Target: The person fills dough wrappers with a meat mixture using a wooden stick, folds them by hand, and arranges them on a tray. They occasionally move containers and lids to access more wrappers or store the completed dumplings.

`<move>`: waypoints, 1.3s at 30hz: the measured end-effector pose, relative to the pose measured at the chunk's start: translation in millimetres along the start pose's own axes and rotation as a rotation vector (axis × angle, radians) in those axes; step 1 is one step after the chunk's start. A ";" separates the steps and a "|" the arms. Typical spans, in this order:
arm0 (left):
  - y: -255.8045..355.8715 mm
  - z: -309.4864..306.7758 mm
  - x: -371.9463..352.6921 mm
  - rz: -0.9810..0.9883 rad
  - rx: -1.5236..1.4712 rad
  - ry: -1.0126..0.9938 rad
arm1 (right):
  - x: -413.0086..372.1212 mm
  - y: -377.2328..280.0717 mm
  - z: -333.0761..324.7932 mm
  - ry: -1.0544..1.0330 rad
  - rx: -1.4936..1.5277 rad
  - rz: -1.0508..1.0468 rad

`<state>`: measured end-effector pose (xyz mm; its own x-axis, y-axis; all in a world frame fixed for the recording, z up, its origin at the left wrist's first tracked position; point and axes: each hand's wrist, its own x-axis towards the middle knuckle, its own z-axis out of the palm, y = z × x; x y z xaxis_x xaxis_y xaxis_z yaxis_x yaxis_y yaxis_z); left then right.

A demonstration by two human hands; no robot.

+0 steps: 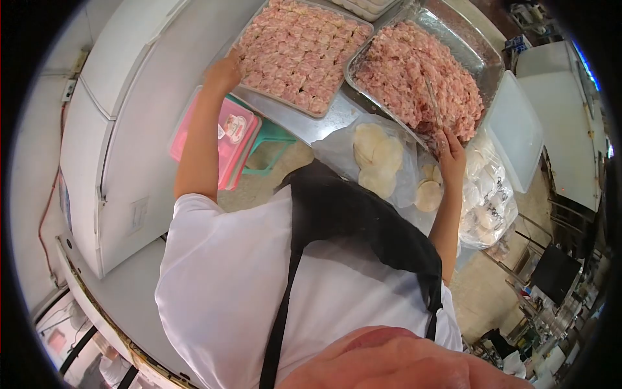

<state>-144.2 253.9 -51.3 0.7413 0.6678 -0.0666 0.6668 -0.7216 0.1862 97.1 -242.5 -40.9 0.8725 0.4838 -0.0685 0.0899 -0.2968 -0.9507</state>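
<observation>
My left hand is at the left edge of a tray filled with rows of meat-topped dumplings. Its fingers are bent together at the tray's side, and what they hold, if anything, is hidden. My right hand is closed on a thin spatula, whose long blade lies against the ground meat. That pink meat fills much of a deep metal pan. Just left of my right hand, round pale dumpling wrappers lie in stacks on clear plastic.
Pink-lidded containers stand at the left by a green stool. A plastic bag of pale rounds hangs at the right, near a translucent lid. A white refrigerator borders the left side.
</observation>
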 end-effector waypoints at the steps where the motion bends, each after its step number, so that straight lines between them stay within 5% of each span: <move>1: 1.3 0.3 -3.5 0.017 -0.041 0.001 | -0.2 1.0 0.1 0.001 -0.001 -0.005; 6: -23.4 15.2 10.6 0.124 -0.183 -0.071 | 0.2 7.0 -2.6 -0.002 -0.027 -0.032; 9: -13.3 9.1 8.7 -0.003 -0.056 -0.109 | -3.7 -1.3 -2.4 -0.014 -0.044 -0.092; 15: -36.9 50.8 20.3 0.236 -0.088 0.122 | -0.3 3.5 -4.4 -0.053 0.009 -0.112; 18: 85.5 -45.8 -31.4 -0.145 0.340 -0.111 | 0.7 9.8 -7.6 -0.001 -0.185 -0.136; 21: 126.6 -32.1 -41.8 0.516 -0.124 0.165 | 7.7 11.8 -8.8 -0.061 -0.115 -0.085; 23: 201.3 -29.7 -78.4 0.706 -0.554 -0.180 | 9.2 -0.5 -12.4 -0.145 0.002 0.009; 24: 226.9 -0.9 -93.2 0.773 -0.762 -0.354 | 6.0 -11.4 -17.1 -0.149 -0.168 -0.066; 27: 279.3 58.6 -132.7 1.328 -0.610 -0.476 | 5.3 -46.0 -35.8 -0.178 -0.637 -0.260; 30: 284.1 77.5 -140.9 1.396 -0.432 -0.337 | 15.4 -75.1 -55.7 -0.198 -0.918 -0.349; 33: 284.8 74.1 -129.9 1.319 -0.465 -0.391 | 23.9 -84.2 -46.5 -0.111 -1.070 -0.474; 36: 279.2 81.5 -117.2 1.128 -0.837 -0.468 | 20.4 -58.4 -10.4 -0.153 -1.137 -0.441; 39: 261.3 68.9 -109.0 0.569 -1.203 -0.722 | 2.8 -60.1 15.3 -0.215 -1.158 -0.298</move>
<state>-45.5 -20.0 -62.9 0.9869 -0.1287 -0.0975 0.0942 -0.0315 0.9951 86.7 -210.7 11.4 0.6566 0.7528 -0.0468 0.7453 -0.6571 -0.1127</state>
